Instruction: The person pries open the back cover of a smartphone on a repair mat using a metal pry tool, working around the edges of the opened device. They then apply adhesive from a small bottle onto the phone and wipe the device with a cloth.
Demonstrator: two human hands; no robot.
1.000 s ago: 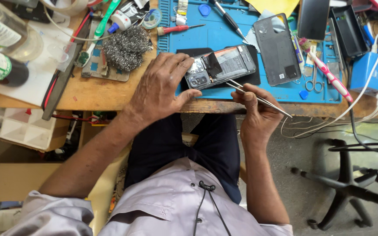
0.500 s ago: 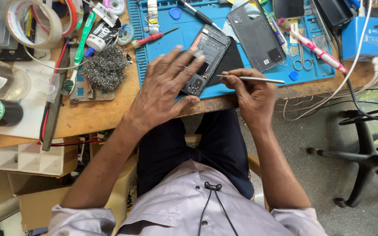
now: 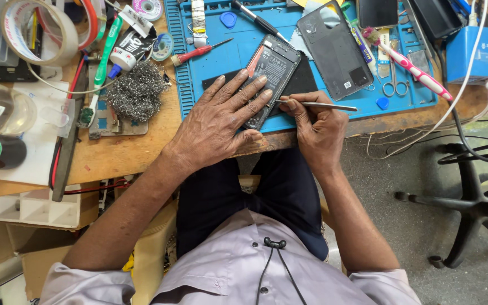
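- Tape roll (image 3: 39, 31) top left, steel wool pad (image 3: 136, 90) right of it on the wooden bench (image 3: 125, 152).
- Left hand (image 3: 216, 127) – flat, fingers spread, pressing down on the opened phone (image 3: 270, 76); grips nothing.
- Opened phone lies tilted on the blue work mat (image 3: 232, 56), back off, insides up.
- Right hand (image 3: 317, 133) – pinched shut around metal tweezers (image 3: 320, 105), tip at the phone's lower right edge.
- Phone back cover (image 3: 334, 48) just right of the phone; pink toothbrush (image 3: 410, 68) farther right.
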